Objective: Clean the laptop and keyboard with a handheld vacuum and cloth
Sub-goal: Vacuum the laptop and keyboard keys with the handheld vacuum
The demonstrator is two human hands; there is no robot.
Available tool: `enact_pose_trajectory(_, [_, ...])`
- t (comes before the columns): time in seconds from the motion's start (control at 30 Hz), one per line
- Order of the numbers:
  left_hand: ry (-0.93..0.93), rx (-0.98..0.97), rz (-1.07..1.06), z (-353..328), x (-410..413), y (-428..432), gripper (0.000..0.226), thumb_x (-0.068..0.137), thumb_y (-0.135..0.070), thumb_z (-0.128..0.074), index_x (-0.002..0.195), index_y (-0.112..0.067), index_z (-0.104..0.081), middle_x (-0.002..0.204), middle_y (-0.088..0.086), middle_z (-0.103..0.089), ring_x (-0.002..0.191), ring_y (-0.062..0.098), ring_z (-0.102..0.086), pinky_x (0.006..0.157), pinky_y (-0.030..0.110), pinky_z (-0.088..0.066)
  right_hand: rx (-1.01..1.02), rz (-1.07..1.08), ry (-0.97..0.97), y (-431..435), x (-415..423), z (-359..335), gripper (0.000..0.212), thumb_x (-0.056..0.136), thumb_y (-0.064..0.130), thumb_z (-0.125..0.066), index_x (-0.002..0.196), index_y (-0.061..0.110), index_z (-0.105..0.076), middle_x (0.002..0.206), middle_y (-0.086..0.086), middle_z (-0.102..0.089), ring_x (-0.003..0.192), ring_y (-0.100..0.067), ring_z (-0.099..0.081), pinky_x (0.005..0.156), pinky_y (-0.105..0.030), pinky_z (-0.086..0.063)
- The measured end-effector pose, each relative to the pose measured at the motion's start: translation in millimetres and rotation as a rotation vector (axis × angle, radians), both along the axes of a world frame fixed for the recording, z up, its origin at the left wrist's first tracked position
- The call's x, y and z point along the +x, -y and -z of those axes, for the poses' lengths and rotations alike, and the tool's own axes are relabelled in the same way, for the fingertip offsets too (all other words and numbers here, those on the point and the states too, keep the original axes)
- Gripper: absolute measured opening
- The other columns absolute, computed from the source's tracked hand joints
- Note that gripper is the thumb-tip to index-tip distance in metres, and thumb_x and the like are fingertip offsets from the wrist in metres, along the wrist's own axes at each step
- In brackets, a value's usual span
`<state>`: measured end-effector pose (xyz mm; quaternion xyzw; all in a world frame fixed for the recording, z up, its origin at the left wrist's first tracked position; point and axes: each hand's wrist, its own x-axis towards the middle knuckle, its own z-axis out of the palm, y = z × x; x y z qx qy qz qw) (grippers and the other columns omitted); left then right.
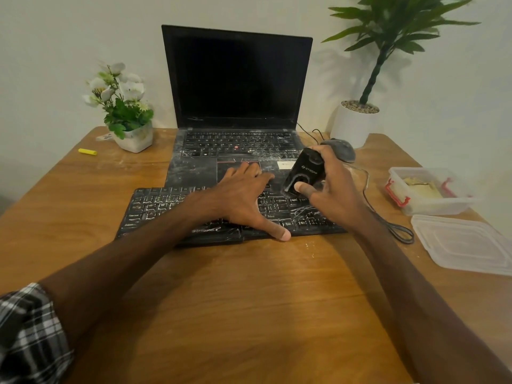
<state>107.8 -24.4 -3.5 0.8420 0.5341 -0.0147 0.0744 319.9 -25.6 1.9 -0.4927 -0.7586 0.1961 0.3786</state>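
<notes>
From my screen, the black laptop stands open at the back of the wooden tabletop. Its screen is dark, and white dust covers its keys and palm rest. Right in front of the laptop, against its front edge, lies the separate black keyboard, also streaked white.

I see the left hand lying flat over that keyboard. Its fingers are straight and spread, the tips reach onto the laptop's trackpad, and the thumb is at the keyboard's near edge. The right hand is clamped round the small black handheld vacuum with the thumb on its near end, holding it tilted at the laptop's front right corner. I cannot tell whether its nozzle touches.

Just right of the laptop sits a grey mouse. Farther right are a clear plastic container with red clips and a loose lid. Left of the laptop stands a white flower pot.
</notes>
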Motion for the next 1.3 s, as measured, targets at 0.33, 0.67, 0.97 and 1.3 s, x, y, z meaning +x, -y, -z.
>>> enact_pose_trajectory(0.33, [0.009, -0.004, 0.000, -1, 0, 1, 0.141, 0.048, -0.102, -0.056, 0.161, -0.025, -0.021, 0.142, 0.000, -0.033, 0.133, 0.022, -0.030, 0.120, 0.049, -0.026, 0.041, 0.017, -0.033, -3, -10, -1, 0.063, 0.088, 0.008, -0.074, 0.138, 0.024, -0.038, 0.109, 0.006, -0.062, 0.097, -0.006, -0.066, 0.075, -0.031, -0.062])
enact_pose_trajectory(0.67, [0.003, -0.002, 0.007, 0, -1, -1, 0.143, 0.049, -0.103, -0.056, 0.162, -0.022, -0.020, 0.139, -0.002, -0.032, 0.128, 0.019, -0.030, 0.118, 0.047, -0.028, -0.050, -0.055, -0.001, 1, 5, -6, 0.063, 0.085, 0.001, -0.074, 0.135, 0.020, -0.042, 0.109, 0.018, -0.056, 0.105, -0.011, -0.062, 0.079, -0.032, -0.063])
enact_pose_trajectory(0.97, [0.014, -0.003, -0.003, 1, -1, -2, 0.142, 0.048, -0.102, -0.055, 0.162, -0.025, -0.021, 0.140, -0.001, -0.032, 0.131, 0.020, -0.029, 0.120, 0.048, -0.026, -0.014, -0.045, -0.076, -1, -8, 1, 0.062, 0.087, 0.006, -0.075, 0.136, 0.022, -0.041, 0.111, 0.007, -0.061, 0.105, -0.010, -0.064, 0.083, -0.035, -0.062])
enact_pose_trajectory(1.3, [0.010, -0.015, -0.006, 3, -2, -4, 0.145, 0.048, -0.104, -0.055, 0.163, -0.025, -0.017, 0.148, 0.000, -0.030, 0.138, 0.023, -0.028, 0.121, 0.052, -0.024, -0.021, -0.015, 0.043, 1, -3, -6, 0.063, 0.085, 0.005, -0.076, 0.135, 0.022, -0.041, 0.109, 0.008, -0.060, 0.103, -0.014, -0.065, 0.080, -0.038, -0.062])
